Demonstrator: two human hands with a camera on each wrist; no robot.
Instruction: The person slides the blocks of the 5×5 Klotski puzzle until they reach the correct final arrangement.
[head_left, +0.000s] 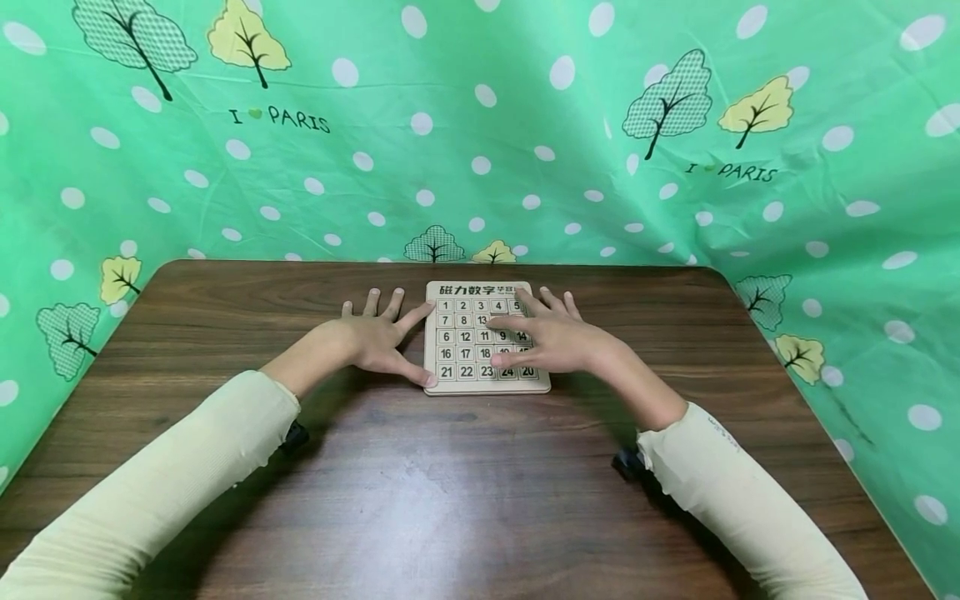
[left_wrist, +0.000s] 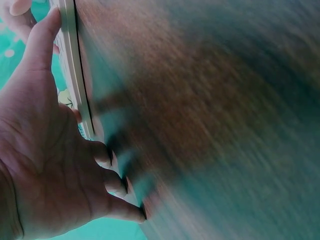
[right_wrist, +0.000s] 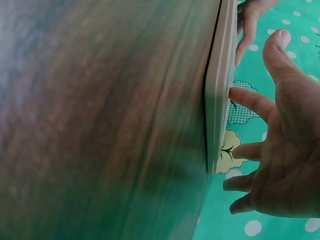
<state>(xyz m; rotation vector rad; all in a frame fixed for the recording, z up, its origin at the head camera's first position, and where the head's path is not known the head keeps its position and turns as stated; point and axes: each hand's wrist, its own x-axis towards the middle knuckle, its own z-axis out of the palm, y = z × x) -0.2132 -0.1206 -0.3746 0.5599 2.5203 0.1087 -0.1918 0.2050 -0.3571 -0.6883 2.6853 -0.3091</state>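
Note:
A pale flat board with rows of numbered square tiles lies on the table. My left hand is spread at its left side, thumb at the lower left corner and index finger at the upper left edge; the other fingers reach past it over the table. In the left wrist view, the thumb touches the board's edge. Over the board's right part is my right hand, covering some tiles. The right wrist view shows its index fingertip touching the board, the thumb raised off it.
The brown wooden table extends around the board. Behind it and at both sides hangs a green cloth with white dots and printed trees. Small dark devices sit under both sleeves near the wrists.

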